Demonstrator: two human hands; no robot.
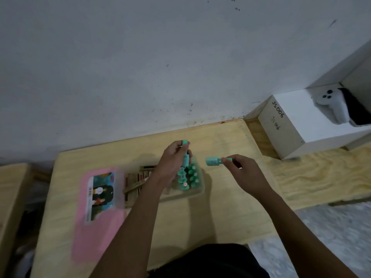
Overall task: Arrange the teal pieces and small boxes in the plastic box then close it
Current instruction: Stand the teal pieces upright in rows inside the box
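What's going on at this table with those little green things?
A person is packing a clear plastic box. Their left hand holds one teal piece upright over it; their right hand holds a second teal piece sideways beside it. More teal pieces and small boxes already sit inside. The pink lid lies open alongside.

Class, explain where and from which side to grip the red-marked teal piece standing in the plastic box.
Pinch the red-marked teal piece by its round top, from straight above: it stands upright, hemmed in by neighbouring teal pieces and the plastic box wall.
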